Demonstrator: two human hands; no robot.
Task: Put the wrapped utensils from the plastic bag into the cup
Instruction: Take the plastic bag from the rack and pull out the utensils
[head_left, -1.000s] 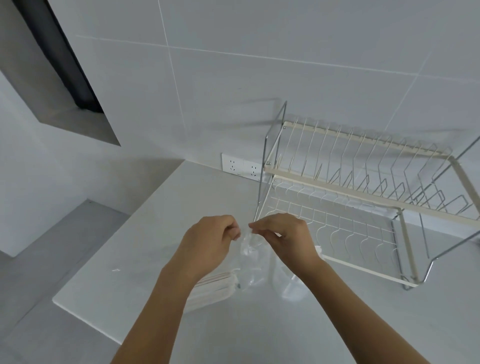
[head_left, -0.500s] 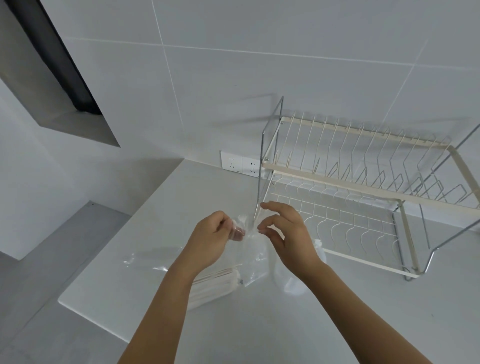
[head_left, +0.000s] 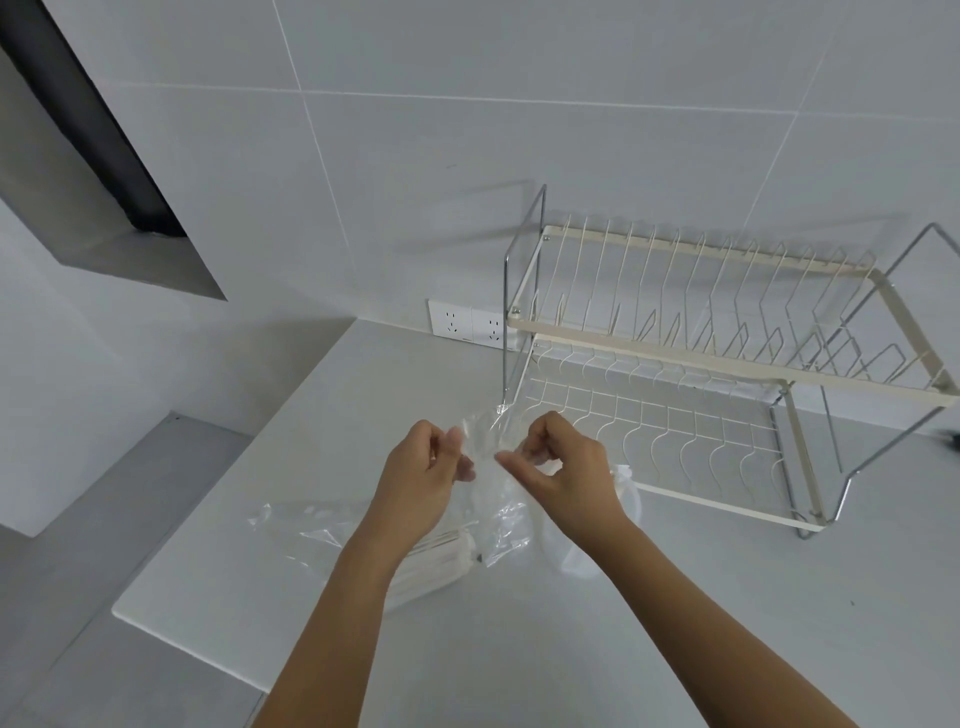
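Observation:
A clear plastic bag (head_left: 500, 525) rises from the white counter (head_left: 571, 639), its upper end bunched between my two hands. My left hand (head_left: 423, 480) pinches the bag's top from the left. My right hand (head_left: 563, 470) pinches it from the right with thumb and forefinger. White wrapped utensils (head_left: 441, 564) lie in a bundle inside the bag's lower part, under my left wrist. A translucent white cup (head_left: 615, 525) stands on the counter right behind my right wrist, mostly hidden by it.
A two-tier wire dish rack (head_left: 727, 364) stands at the back right, close behind my hands. A double wall socket (head_left: 467, 325) sits on the tiled wall left of it. A loose clear plastic sheet (head_left: 306, 527) lies left of the bag. The counter's edge drops off at the left.
The loose plastic sheet came into sight on the counter to the left. My right hand opened briefly, then pinched the bag's top again. Both hands stay at the bag's upper end.

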